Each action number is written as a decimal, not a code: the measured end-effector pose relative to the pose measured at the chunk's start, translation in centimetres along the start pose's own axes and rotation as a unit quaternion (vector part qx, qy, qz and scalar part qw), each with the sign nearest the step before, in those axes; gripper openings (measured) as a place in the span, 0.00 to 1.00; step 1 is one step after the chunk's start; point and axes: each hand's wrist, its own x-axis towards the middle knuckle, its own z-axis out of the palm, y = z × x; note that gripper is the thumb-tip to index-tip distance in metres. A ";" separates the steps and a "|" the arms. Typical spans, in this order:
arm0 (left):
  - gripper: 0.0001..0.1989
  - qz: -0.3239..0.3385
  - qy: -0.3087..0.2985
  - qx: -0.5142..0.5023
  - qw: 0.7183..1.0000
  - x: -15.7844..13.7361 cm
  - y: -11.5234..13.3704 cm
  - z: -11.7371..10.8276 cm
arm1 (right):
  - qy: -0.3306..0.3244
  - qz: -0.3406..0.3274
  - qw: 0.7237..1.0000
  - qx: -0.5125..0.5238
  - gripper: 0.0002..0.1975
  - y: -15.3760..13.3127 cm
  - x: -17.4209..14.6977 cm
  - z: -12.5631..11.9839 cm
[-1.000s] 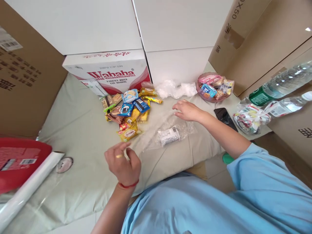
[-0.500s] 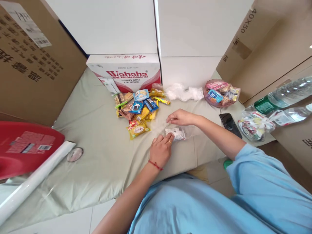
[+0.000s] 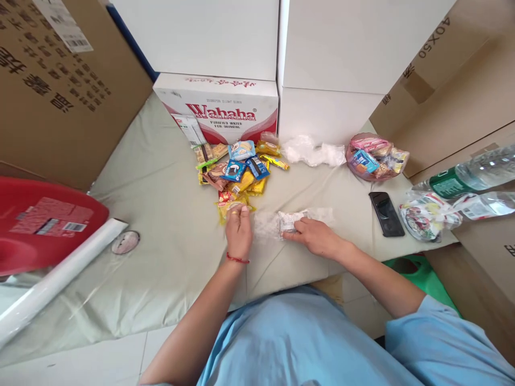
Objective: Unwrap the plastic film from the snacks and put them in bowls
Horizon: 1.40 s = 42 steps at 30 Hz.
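Resting the right hand (image 3: 317, 236) at the right end of the small white packet (image 3: 288, 220), touched its wrapper with bent fingers. Could not tell a firm pinch from a light press. Held the left hand (image 3: 239, 236) palm down, fingertips bunched over the near edge of the yellow packet (image 3: 223, 214). Could not tell a grip from bare contact there, with the fingers covering the spot.

Located the white packet on the pale cloth (image 3: 169, 214), between both hands, with clear film (image 3: 265, 226) showing at either side. Located the yellow packet at the near end of the snack pile (image 3: 233, 170). Observed blue, brown and yellow wrappers overlapping in the pile. Observed crumpled plastic (image 3: 308, 150) behind the white packet, just beside the pink bowl (image 3: 350, 161) of wrapped snacks. Noted, farther right, a dark phone (image 3: 386, 214) lying flat, near a knotted plastic bag (image 3: 428, 217) and a green-labelled bottle (image 3: 446, 183). Found the Wahaha box (image 3: 225, 110) upright behind the pile. Found the red container (image 3: 44, 220) at far left, just beside a slanting white roll (image 3: 64, 281).
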 end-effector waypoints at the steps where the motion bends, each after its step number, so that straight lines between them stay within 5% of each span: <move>1: 0.24 0.008 -0.019 0.018 1.000 0.2 0.6 0.1 | 0.003 0.004 1.000 0.008 0.25 0.0 0.0 -0.1; 7: 0.14 0.054 -0.147 0.160 0.975 -0.9 2.9 -0.4 | -0.005 0.017 0.998 0.058 0.21 0.7 0.4 -0.6; 10: 0.11 -0.017 -0.188 0.038 0.981 -2.0 4.1 -0.8 | 0.004 0.014 0.997 0.081 0.20 0.6 0.5 -0.3; 14: 0.13 -0.120 -0.234 -0.189 0.946 -2.7 6.2 0.8 | 0.040 0.027 0.993 0.112 0.17 -0.3 0.1 0.3; 17: 0.14 -0.043 -0.245 -0.185 0.951 -2.9 6.8 2.8 | 0.068 0.018 0.986 0.150 0.20 -0.3 -1.7 0.4; 21: 0.16 0.158 -0.242 -0.007 0.957 -3.7 6.2 4.5 | 0.120 -0.016 0.952 0.281 0.19 1.4 -4.9 0.4; 26: 0.15 0.273 -0.229 0.188 0.916 -5.1 6.4 4.7 | 0.304 0.320 0.879 0.183 0.18 4.3 -5.3 2.5; 30: 0.13 0.295 -0.226 0.250 0.894 -5.4 6.6 4.4 | 0.261 0.305 0.897 0.185 0.11 4.9 -3.9 2.9; 35: 0.13 0.333 -0.207 0.246 0.886 -5.3 5.8 4.8 | 0.239 0.274 0.885 0.290 0.04 2.8 -0.5 -1.5; 38: 0.13 0.370 -0.213 0.204 0.881 -5.0 4.9 4.5 | 0.200 0.251 0.907 0.271 0.03 0.8 3.3 -3.1; 42: 0.13 0.407 -0.200 0.088 0.887 -4.7 3.5 1.7 | 0.128 0.269 0.930 0.218 0.08 -0.8 7.0 -2.3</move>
